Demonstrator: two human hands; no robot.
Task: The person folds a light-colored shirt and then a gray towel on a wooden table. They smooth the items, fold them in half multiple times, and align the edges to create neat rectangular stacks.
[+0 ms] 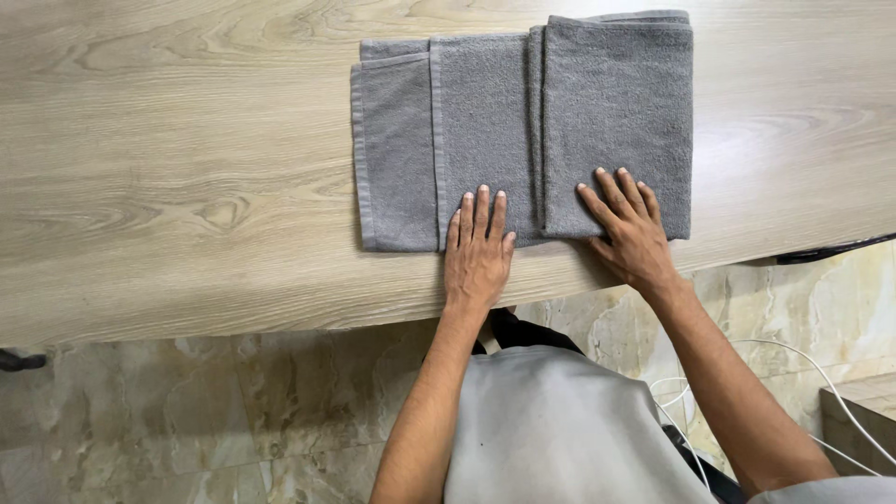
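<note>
Head view, left hand (pixel 477 257), right hand (pixel 631 229), fingers flat on grey towel (pixel 485 112)

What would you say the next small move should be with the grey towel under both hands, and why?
Probably take the left flap of the grey towel and fold it rightward. Both the left hand and the right hand lie flat on its near edge, the right side is already folded over, and the left part is still thinner.

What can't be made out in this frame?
All in the head view:
- Towel: its far edge meets the top of the frame; how many layers the folds hide cannot be counted.
- Towel under the left hand and right hand: covered by the flat palms.
- Table: cut off left, right and top.
- White cable: its ends run out of frame.
</note>
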